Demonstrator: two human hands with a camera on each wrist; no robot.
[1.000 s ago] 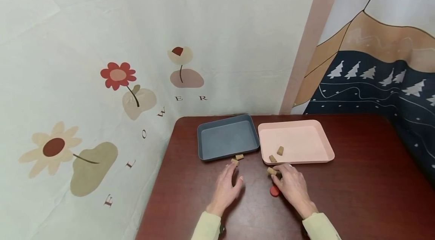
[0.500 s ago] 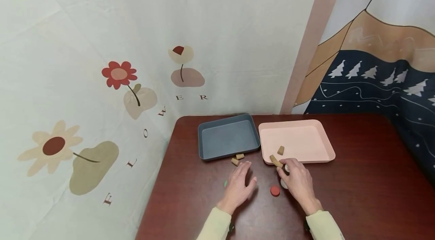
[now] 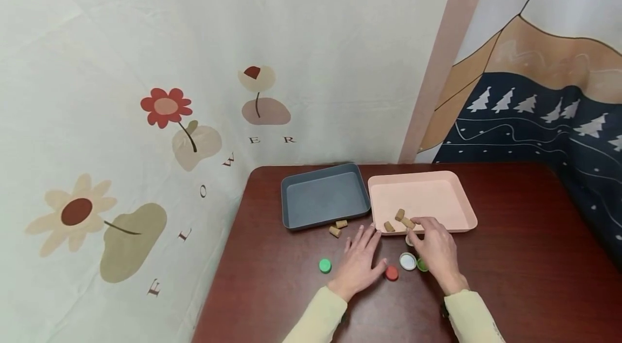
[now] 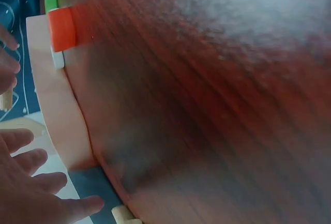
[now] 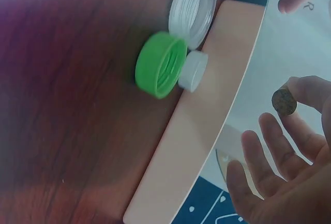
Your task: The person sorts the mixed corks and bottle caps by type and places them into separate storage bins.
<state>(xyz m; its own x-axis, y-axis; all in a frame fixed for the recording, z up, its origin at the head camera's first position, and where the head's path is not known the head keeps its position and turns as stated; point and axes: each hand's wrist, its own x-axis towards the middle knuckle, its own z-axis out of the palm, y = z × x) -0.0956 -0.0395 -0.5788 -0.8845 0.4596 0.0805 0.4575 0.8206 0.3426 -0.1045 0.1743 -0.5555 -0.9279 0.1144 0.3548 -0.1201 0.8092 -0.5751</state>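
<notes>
My right hand (image 3: 436, 248) pinches a cork (image 5: 284, 102) between thumb and forefinger, over the front of the pink tray (image 3: 452, 202). The other fingers spread away from it in the right wrist view. Two more corks (image 3: 389, 226) lie in that tray. My left hand (image 3: 358, 262) has its fingers extended near the pink tray's front-left corner, holding nothing. Close to its thumb is a red bottle cap (image 3: 391, 273). Between the hands and to the right lie a pale round lid (image 3: 407, 261), a green cap (image 3: 423, 264) and a small white cap (image 5: 193, 71), partly hidden in the head view.
A blue-grey tray (image 3: 325, 200) stands left of the pink one. Two corks (image 3: 335, 231) lie on the dark wooden table (image 3: 262, 278) in front of it. Another green cap (image 3: 324, 266) sits left of my left hand. A printed cloth (image 3: 340, 62) hangs behind the table.
My right hand has lifted the cork from the table's front area up over the pink tray. My left hand has shifted right, away from the two table corks, uncovering the left green cap.
</notes>
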